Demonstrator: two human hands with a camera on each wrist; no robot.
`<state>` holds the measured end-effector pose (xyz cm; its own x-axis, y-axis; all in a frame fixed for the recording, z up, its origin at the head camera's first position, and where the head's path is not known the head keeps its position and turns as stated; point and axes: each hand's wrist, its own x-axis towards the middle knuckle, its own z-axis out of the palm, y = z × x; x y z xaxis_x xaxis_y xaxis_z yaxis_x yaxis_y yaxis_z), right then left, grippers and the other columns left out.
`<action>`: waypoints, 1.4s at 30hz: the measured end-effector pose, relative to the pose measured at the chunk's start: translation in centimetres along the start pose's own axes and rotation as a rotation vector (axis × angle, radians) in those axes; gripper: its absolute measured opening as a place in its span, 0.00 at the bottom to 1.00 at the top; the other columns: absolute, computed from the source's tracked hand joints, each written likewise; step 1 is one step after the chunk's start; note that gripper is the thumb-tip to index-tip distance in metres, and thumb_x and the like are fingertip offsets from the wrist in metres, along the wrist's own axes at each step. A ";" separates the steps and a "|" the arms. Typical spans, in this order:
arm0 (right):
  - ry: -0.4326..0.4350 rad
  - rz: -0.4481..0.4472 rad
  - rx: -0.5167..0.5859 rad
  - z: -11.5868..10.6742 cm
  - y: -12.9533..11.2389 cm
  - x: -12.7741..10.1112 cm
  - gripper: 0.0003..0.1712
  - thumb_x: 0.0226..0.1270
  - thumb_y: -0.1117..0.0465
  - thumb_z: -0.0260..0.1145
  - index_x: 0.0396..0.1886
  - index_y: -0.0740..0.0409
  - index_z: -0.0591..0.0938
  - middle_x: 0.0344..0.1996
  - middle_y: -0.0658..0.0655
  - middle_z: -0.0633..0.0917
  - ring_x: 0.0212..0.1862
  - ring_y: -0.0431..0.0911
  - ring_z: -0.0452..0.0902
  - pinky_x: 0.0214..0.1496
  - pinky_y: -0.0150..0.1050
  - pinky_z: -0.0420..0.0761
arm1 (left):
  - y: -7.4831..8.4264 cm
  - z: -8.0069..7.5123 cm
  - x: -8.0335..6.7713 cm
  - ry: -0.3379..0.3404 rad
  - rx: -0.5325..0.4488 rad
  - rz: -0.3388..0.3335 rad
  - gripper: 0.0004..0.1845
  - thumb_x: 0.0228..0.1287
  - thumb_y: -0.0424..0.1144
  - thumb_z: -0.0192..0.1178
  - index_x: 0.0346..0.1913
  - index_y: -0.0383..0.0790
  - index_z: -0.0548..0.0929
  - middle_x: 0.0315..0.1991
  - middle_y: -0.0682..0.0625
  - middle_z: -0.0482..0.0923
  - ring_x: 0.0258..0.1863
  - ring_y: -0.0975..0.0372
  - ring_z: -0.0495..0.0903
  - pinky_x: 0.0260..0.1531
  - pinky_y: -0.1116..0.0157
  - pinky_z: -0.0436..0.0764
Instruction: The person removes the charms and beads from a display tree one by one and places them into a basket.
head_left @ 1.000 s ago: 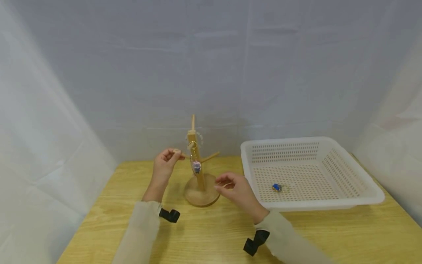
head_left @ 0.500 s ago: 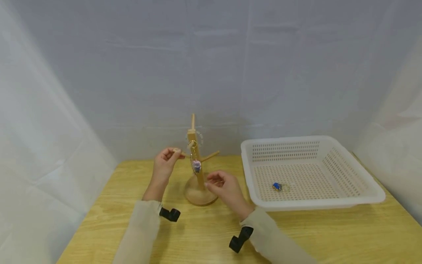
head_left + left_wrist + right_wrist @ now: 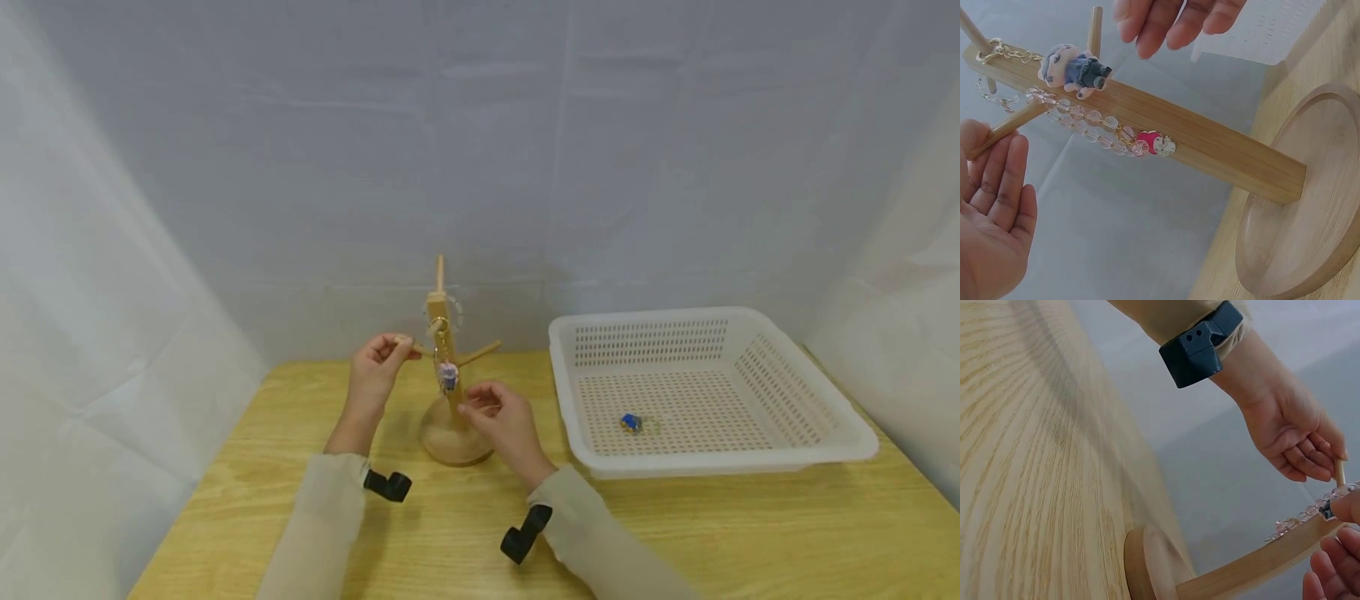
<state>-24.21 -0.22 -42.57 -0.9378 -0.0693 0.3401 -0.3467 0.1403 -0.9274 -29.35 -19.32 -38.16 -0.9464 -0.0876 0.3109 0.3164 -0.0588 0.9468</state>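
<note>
We are holding a peg of the wooden stand (image 3: pixel 446 367) with our left hand (image 3: pixel 372 377), its fingers (image 3: pixel 997 187) pinching the peg's tip. Our right hand (image 3: pixel 501 419), fingers (image 3: pixel 1166 25) loosely curled and gripping nothing, is nearing the doll keychain (image 3: pixel 1075 67) hanging on the post beside a bead bracelet (image 3: pixel 1091 128). One blue keychain (image 3: pixel 629 424) is already lying in the basket (image 3: pixel 787 454), well to the right of our fingers; the other two appear left. The surface (image 3: pixel 750 533) is offering open room between stand and basket rim.

Pale wooden table (image 3: pixel 750 533) — white draped sheeting (image 3: pixel 300 167) (creased) behind, both sides.
</note>
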 end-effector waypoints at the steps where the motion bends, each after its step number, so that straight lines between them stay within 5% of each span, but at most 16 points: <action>1: 0.006 0.000 0.002 0.2 0.0 0.1 0.14 0.54 0.65 0.72 0.39 0.67 0.81 0.34 0.61 0.85 0.36 0.49 0.80 0.38 0.32 0.80 | 0.0 0.0 0.0 -0.002 -0.004 0.009 0.05 0.64 0.34 0.60 0.32 0.37 0.79 0.26 0.57 0.82 0.29 0.66 0.82 0.48 0.68 0.78; 9: 0.058 0.001 0.034 1.4 -0.1 0.8 0.14 0.53 0.66 0.73 0.38 0.67 0.81 0.34 0.61 0.84 0.36 0.48 0.80 0.37 0.31 0.80 | -0.9 -0.4 0.1 -0.063 -0.048 0.121 0.08 0.61 0.42 0.65 0.33 0.42 0.80 0.29 0.57 0.82 0.29 0.67 0.81 0.44 0.71 0.78; 18: 0.150 0.008 0.078 2.6 -0.1 1.5 0.13 0.50 0.66 0.75 0.34 0.67 0.81 0.31 0.61 0.84 0.31 0.43 0.79 0.34 0.31 0.80 | -0.2 0.0 -0.1 -0.010 -0.016 0.026 0.05 0.64 0.35 0.61 0.32 0.37 0.79 0.27 0.56 0.81 0.29 0.66 0.82 0.47 0.68 0.79; 28: 0.189 -0.006 0.094 3.1 -0.4 1.6 0.10 0.50 0.69 0.73 0.31 0.68 0.80 0.29 0.60 0.84 0.29 0.41 0.78 0.33 0.29 0.80 | 0.1 0.1 -0.1 0.000 -0.017 0.004 0.07 0.64 0.32 0.59 0.28 0.43 0.79 0.26 0.56 0.81 0.29 0.66 0.82 0.47 0.69 0.79; 38: 0.191 0.007 0.093 2.7 -0.1 1.7 0.09 0.52 0.72 0.71 0.31 0.70 0.79 0.31 0.65 0.84 0.33 0.52 0.82 0.34 0.32 0.82 | -0.2 0.1 -0.1 0.001 0.002 0.017 0.05 0.64 0.35 0.61 0.31 0.39 0.79 0.26 0.57 0.81 0.28 0.66 0.82 0.47 0.69 0.79; 42: 0.185 -0.005 0.098 2.5 -0.1 1.5 0.10 0.52 0.71 0.72 0.32 0.69 0.80 0.31 0.63 0.84 0.32 0.48 0.82 0.34 0.30 0.81 | -0.2 0.1 -0.1 0.010 0.001 0.014 0.06 0.64 0.33 0.60 0.29 0.42 0.79 0.26 0.56 0.81 0.28 0.66 0.81 0.46 0.69 0.79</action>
<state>-25.54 -2.82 -42.34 -0.9263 0.1142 0.3590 -0.3564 0.0426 -0.9333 -29.37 -19.20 -38.37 -0.9411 -0.0988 0.3235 0.3299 -0.0568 0.9423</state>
